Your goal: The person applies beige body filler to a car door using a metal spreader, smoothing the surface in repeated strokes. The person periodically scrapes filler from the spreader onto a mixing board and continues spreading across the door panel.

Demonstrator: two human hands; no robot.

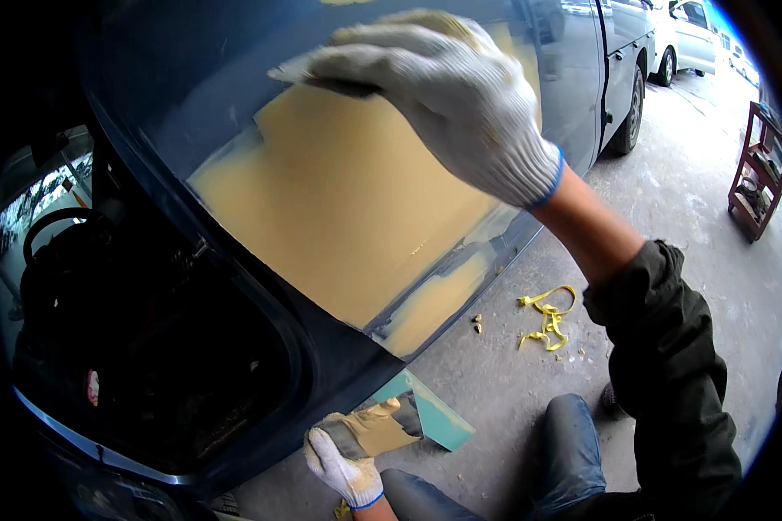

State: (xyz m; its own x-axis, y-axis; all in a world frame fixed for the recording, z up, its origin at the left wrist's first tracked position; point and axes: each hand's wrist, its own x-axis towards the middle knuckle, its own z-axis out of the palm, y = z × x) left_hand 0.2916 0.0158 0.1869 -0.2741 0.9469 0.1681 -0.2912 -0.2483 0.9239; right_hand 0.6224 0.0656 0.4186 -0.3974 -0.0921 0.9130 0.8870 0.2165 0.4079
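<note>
A dark blue vehicle door panel (222, 65) carries a broad smooth patch of tan body filler (321, 191), with a smaller filler patch (439, 300) along its lower edge. My right hand (447, 95), in a white knit glove, is over the upper part of the big patch. Its fingers are closed on a thin spreader (347, 86), seen nearly edge-on and mostly hidden by the glove. Low in the view, my left hand (343, 464), also gloved, grips a dark putty board (352, 441). A lump of tan filler (378, 425) lies on that board.
The open door shows a dark cab with a steering wheel (56, 230). A teal board (443, 417) is under the door edge. Crumpled yellow tape (547, 317) lies on the concrete floor (504, 373). A tool cart (756, 174) stands right; a white car (682, 39) is beyond.
</note>
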